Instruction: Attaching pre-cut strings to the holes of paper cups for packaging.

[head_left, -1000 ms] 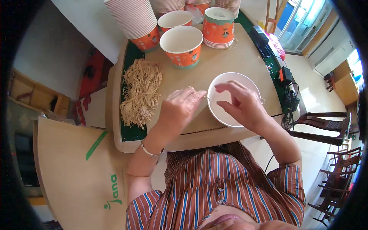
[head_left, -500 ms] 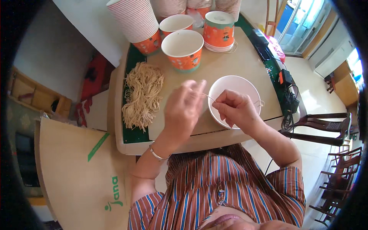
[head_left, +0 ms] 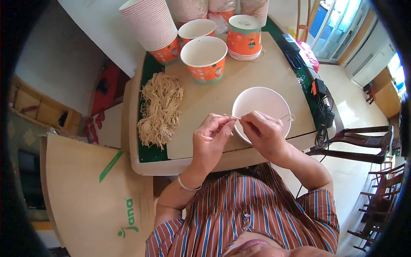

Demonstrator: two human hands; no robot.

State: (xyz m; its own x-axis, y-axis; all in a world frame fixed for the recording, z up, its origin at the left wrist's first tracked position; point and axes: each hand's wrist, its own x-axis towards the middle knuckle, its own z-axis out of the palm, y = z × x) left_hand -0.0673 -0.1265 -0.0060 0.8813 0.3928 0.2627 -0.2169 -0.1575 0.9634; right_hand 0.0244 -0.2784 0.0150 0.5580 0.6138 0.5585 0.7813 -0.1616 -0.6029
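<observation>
My left hand (head_left: 213,139) pinches a thin beige string (head_left: 231,116) between thumb and fingers. Close beside it, my right hand (head_left: 265,133) grips the same string, its fingers curled over the near side of a white paper bucket (head_left: 259,97). A thin strand loops over that bucket's right rim. On the table's left lies a loose bundle of beige strings (head_left: 160,109). Beyond my hands stands an orange paper bucket (head_left: 204,60) with a white inside.
Tall stacks of paper buckets (head_left: 150,25) line the back of the table, with an upside-down orange bucket (head_left: 245,38) at their right. Black cables and adapters (head_left: 326,118) run along the right edge. A large cardboard box (head_left: 85,192) stands at the left, a dark wooden chair (head_left: 359,143) at the right.
My left hand, blurred and raised before, has come down and right to meet the right hand at the string. The right hand has turned slightly and stays over the white bucket.
</observation>
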